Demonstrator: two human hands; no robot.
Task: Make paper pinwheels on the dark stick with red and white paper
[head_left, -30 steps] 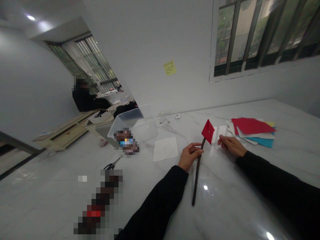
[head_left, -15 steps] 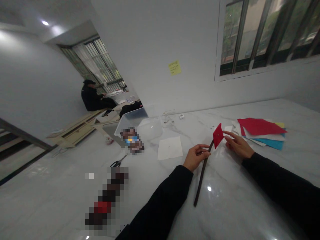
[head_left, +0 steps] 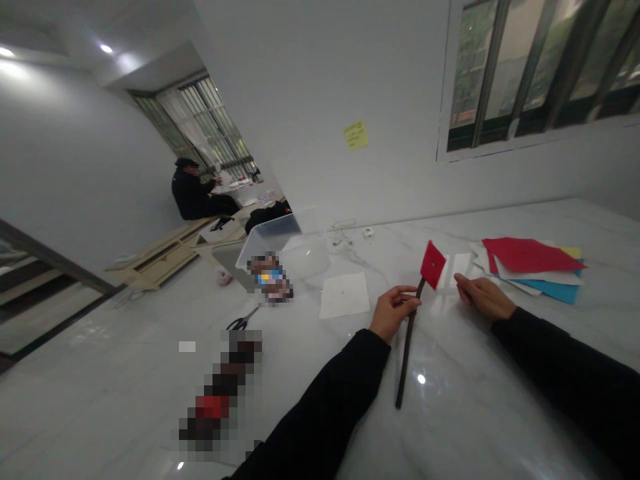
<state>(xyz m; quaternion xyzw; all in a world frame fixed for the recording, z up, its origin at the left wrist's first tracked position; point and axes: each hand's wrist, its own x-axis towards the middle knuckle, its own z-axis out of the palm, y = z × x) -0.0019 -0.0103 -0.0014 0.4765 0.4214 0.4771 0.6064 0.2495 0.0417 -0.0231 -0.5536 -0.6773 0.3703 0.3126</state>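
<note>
My left hand (head_left: 394,312) grips a thin dark stick (head_left: 409,350), whose lower end rests on the white marble table (head_left: 450,427). A red paper square (head_left: 433,265) stands tilted at the stick's top, just above my left hand. My right hand (head_left: 484,298) lies on the table with its fingers loose and holds nothing. It is a little to the right of the red square, apart from it, and near a fanned stack of coloured paper (head_left: 533,272) in red, white, blue and yellow.
A white paper sheet (head_left: 345,295) lies left of my hands. Further left are black-handled scissors (head_left: 243,323), a blurred packet (head_left: 270,279), a clear plastic box (head_left: 270,243) and a long blurred object (head_left: 220,387). A seated person (head_left: 193,193) works in the room beyond.
My right hand has drawn back from the red square, its fingers now lower and apart from it. The stick stands a little more upright in my left hand, and the view has shifted slightly.
</note>
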